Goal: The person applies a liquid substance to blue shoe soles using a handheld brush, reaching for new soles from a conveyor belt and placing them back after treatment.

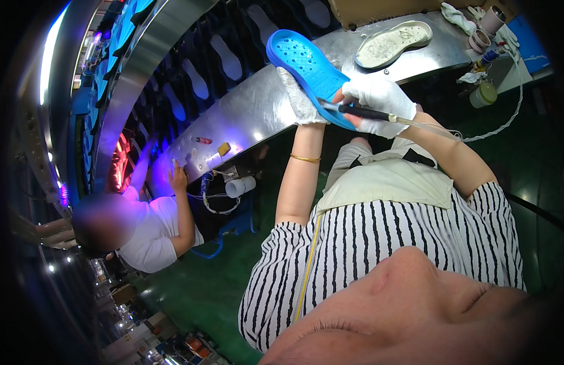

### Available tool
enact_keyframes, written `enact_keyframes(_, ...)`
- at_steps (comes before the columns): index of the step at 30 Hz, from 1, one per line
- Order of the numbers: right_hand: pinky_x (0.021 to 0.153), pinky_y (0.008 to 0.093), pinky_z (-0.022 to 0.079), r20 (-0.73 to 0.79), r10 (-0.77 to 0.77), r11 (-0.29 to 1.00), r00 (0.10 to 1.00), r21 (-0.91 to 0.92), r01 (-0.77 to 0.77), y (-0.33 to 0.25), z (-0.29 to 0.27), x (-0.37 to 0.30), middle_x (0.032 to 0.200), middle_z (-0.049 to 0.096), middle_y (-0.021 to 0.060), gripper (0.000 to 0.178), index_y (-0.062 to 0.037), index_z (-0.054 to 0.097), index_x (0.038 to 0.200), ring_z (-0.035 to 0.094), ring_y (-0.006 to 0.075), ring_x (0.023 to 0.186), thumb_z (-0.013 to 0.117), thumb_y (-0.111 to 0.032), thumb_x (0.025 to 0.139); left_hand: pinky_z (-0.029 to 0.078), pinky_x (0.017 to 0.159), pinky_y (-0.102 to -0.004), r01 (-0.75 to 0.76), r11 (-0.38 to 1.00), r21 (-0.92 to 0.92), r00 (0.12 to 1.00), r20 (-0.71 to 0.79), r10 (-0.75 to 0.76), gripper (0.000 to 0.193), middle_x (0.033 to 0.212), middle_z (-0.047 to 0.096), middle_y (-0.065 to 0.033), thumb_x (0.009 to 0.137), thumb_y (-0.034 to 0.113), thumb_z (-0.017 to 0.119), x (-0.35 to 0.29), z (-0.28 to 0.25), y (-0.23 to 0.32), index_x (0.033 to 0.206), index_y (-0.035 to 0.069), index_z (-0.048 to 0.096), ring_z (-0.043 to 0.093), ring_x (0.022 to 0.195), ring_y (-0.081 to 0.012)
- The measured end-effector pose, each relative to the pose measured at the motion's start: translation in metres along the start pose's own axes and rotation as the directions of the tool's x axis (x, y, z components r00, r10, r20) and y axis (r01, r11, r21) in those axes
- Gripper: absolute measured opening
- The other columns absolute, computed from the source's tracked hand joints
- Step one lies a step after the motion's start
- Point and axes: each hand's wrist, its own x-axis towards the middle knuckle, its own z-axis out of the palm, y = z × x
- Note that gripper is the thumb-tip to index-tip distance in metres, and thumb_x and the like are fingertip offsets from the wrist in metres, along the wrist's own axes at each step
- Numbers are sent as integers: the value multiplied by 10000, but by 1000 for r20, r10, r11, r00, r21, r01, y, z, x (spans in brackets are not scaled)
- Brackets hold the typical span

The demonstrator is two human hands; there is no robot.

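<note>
A blue shoe sole (306, 64) is tilted up over the near edge of the metal bench, its hollow, perforated inner side facing me. My left hand (299, 100), in a white glove, is closed around the sole's left edge from beneath. In my gloved right hand (384, 100), with bare fingertips showing, is a black-handled brush (368, 113) with a thin tube trailing off its rear end. The brush tip lies at the sole's near end, close to the rim; whether it touches is hard to tell. A white sole (394, 45) rests on the bench beyond my right hand.
Dark racks with several pale soles (226, 58) run behind the metal bench (248, 118). To the left, a co-worker in white (154, 237) reaches toward the line. Cups (491, 21), gloves (457, 18) and a yellow-green pot (482, 95) stand at right, where the tube loops.
</note>
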Motion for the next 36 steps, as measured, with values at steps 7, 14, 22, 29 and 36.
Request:
enact_keyframes(7,692,283,521,-38,214,967,976,149,-207,-5,-7,-2,818,649,74,217,-71,628,944,630,185,732,718,-32,750,526,899,-453,-65,998,24,998,-2,65,697,1221,580,-131,898,668,417,8,0,12,1325,120,462,592,1047,-303)
enact_keyframes(14,707,250,484,52,340,842,939,427,-328,13,-15,1,806,622,29,123,-26,636,916,571,93,746,700,-66,819,487,952,-485,-82,996,32,995,-60,84,812,1283,538,-159,859,736,392,6,21,19,1367,103,426,566,1097,-320)
enact_keyframes(22,681,231,501,-112,411,850,905,406,-336,21,-35,9,856,613,47,138,-16,584,960,604,92,723,663,-103,887,420,1029,-456,4,1000,-5,997,74,-4,838,1356,489,-120,861,738,384,-20,37,-14,1427,120,363,506,1178,-288)
enact_keyframes(29,632,221,476,14,478,708,878,586,-395,1,-12,-8,809,615,39,101,-22,594,933,587,78,679,662,-58,868,339,1093,-503,-150,988,36,966,217,139,891,1473,356,-194,858,745,362,-3,38,-7,1489,123,267,410,1304,-369)
enact_keyframes(36,674,259,493,-65,181,899,981,416,-138,3,4,-5,810,618,58,161,-37,614,880,611,146,718,727,-1,772,319,1109,-504,-182,983,30,932,323,163,845,1466,373,-188,877,691,407,-6,54,3,1489,125,274,402,1315,-374)
